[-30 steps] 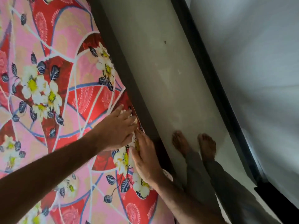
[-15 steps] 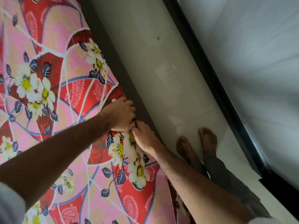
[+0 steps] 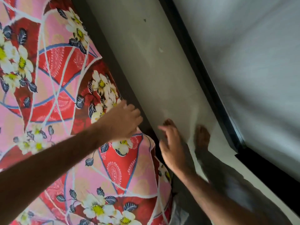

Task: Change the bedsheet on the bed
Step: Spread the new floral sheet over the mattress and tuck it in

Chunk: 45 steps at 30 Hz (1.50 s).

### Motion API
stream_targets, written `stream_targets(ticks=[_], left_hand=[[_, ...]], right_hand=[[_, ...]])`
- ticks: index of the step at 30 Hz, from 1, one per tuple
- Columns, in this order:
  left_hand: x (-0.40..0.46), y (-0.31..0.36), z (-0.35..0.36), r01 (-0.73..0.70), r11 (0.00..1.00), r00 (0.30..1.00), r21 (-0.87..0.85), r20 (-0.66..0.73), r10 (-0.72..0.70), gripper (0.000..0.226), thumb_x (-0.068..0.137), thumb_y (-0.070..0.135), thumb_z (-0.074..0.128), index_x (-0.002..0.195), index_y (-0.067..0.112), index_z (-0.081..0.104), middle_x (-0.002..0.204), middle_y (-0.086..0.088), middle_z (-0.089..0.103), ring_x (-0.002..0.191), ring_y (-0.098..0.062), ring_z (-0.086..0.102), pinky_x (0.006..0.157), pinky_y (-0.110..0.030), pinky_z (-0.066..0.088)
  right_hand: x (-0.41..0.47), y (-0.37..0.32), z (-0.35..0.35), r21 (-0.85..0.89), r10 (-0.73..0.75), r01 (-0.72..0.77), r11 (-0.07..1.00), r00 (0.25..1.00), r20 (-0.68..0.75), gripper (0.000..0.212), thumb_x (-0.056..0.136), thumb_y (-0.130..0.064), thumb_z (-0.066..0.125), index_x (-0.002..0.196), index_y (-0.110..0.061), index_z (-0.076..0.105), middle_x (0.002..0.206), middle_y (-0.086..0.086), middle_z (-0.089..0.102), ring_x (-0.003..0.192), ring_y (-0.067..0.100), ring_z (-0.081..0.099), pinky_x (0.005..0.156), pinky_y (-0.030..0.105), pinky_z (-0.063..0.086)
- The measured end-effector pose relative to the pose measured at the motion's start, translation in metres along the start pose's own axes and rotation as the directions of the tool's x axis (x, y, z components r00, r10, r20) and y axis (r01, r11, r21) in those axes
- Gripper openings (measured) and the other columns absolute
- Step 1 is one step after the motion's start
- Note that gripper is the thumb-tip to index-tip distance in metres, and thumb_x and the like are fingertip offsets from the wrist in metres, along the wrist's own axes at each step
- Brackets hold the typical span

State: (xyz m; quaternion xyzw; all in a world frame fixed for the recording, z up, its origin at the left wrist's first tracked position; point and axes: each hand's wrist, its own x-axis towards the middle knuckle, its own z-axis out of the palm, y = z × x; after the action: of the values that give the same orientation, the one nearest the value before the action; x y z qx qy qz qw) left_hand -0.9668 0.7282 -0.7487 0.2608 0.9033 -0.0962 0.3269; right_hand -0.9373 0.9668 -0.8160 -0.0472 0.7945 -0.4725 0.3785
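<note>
Left hand, fingers loosely curled and blurred, is lying on the floral bedsheet; right hand, at its 4 o'clock, is hovering spread-fingered, gripping nothing.

Both hands blur; the bedsheet runs past the frame edges.

A pale grey floor runs along the right, bordered by a black skirting strip under a grey wall.

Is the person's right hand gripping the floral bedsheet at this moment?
No: the right hand hangs open beside the bedsheet edge, fingers spread, holding nothing.
</note>
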Motion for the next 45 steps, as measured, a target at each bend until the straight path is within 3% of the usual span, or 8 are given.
stream_targets(ticks=[7, 12, 18, 23, 28, 32, 38, 45], left_hand=[[-0.033, 0.105, 0.03, -0.016, 1.0, 0.97, -0.009, 0.244, 0.017, 0.063, 0.098, 0.045, 0.017, 0.138, 0.016, 0.057, 0.139, -0.016, 0.057, 0.132, -0.039, 0.05, 0.113, -0.063, 0.03], [0.007, 0.115, 0.031, -0.036, 0.998, 0.939, 0.051, 0.344, 0.016, 0.057, 0.104, 0.049, 0.02, 0.13, 0.014, 0.057, 0.13, -0.013, 0.057, 0.12, -0.034, 0.052, 0.105, -0.057, 0.033], [0.027, 0.119, 0.024, -0.078, 0.995, 0.904, 0.069, 0.426, 0.041, 0.056, 0.104, 0.053, 0.017, 0.122, 0.021, 0.06, 0.122, -0.003, 0.057, 0.113, -0.025, 0.05, 0.088, -0.044, 0.036], [0.028, 0.12, 0.026, -0.087, 0.994, 0.874, 0.06, 0.484, 0.047, 0.047, 0.105, 0.045, 0.024, 0.128, 0.022, 0.058, 0.128, -0.003, 0.059, 0.12, -0.026, 0.049, 0.097, -0.046, 0.038], [0.034, 0.112, 0.037, -0.095, 0.995, 0.893, 0.012, 0.443, 0.08, 0.049, 0.105, 0.051, 0.022, 0.124, 0.025, 0.06, 0.122, -0.001, 0.062, 0.11, -0.024, 0.051, 0.095, -0.044, 0.041], [0.035, 0.114, 0.038, -0.065, 0.998, 0.916, 0.008, 0.396, 0.056, 0.049, 0.102, 0.051, 0.025, 0.114, 0.024, 0.063, 0.112, 0.0, 0.064, 0.103, -0.022, 0.05, 0.094, -0.042, 0.041], [0.03, 0.115, 0.039, -0.022, 0.999, 0.948, -0.042, 0.318, 0.034, 0.045, 0.102, 0.048, 0.023, 0.12, 0.019, 0.053, 0.106, -0.005, 0.065, 0.087, -0.021, 0.05, 0.092, -0.04, 0.045], [0.026, 0.135, 0.028, -0.02, 0.989, 0.961, 0.143, 0.278, -0.021, 0.056, 0.104, 0.049, 0.034, 0.151, 0.018, 0.032, 0.158, -0.016, 0.031, 0.146, -0.039, 0.031, 0.117, -0.061, 0.025]], right_hand=[[-0.097, 0.041, 0.053, 0.053, 0.046, -0.065, 0.996, 0.954, 0.297, 0.062, 0.097, -0.07, 0.025, 0.151, -0.039, 0.022, 0.158, -0.024, 0.022, 0.147, -0.006, 0.017, 0.123, 0.032, 0.019], [-0.062, 0.043, 0.058, 0.264, 0.07, -0.147, 0.953, 0.957, 0.282, 0.035, 0.108, -0.033, 0.039, 0.143, -0.037, 0.042, 0.14, -0.016, 0.049, 0.128, -0.01, 0.042, 0.109, 0.017, 0.032], [-0.05, 0.067, 0.063, 0.351, 0.256, -0.421, 0.837, 0.867, 0.428, 0.048, 0.086, -0.051, 0.047, 0.13, -0.033, 0.056, 0.13, -0.001, 0.061, 0.121, 0.013, 0.058, 0.107, 0.045, 0.045], [-0.029, 0.042, 0.06, 0.196, 0.287, -0.437, 0.878, 0.808, 0.515, 0.059, 0.083, -0.044, 0.038, 0.13, -0.012, 0.053, 0.128, 0.01, 0.058, 0.116, 0.023, 0.058, 0.102, 0.047, 0.047], [-0.02, 0.044, 0.041, 0.067, 0.312, -0.435, 0.898, 0.736, 0.601, 0.007, 0.065, -0.024, 0.041, 0.068, -0.026, 0.048, 0.072, -0.003, 0.048, 0.069, 0.018, 0.044, 0.069, 0.038, 0.035], [-0.036, 0.049, 0.033, 0.17, 0.287, -0.501, 0.849, 0.706, 0.647, 0.035, 0.069, -0.008, 0.046, 0.098, -0.025, 0.057, 0.089, 0.001, 0.058, 0.082, 0.018, 0.054, 0.067, 0.027, 0.04], [-0.074, 0.075, 0.025, 0.719, 0.548, -0.562, 0.408, 0.781, 0.3, 0.024, 0.083, 0.001, 0.065, 0.1, -0.015, 0.071, 0.102, 0.021, 0.071, 0.084, 0.025, 0.068, 0.07, 0.03, 0.051], [-0.095, 0.126, -0.038, 0.391, 0.332, -0.303, 0.869, 0.943, -0.007, 0.045, 0.085, 0.01, 0.047, 0.107, -0.024, 0.067, 0.114, -0.002, 0.067, 0.109, 0.005, 0.063, 0.096, 0.023, 0.048]])
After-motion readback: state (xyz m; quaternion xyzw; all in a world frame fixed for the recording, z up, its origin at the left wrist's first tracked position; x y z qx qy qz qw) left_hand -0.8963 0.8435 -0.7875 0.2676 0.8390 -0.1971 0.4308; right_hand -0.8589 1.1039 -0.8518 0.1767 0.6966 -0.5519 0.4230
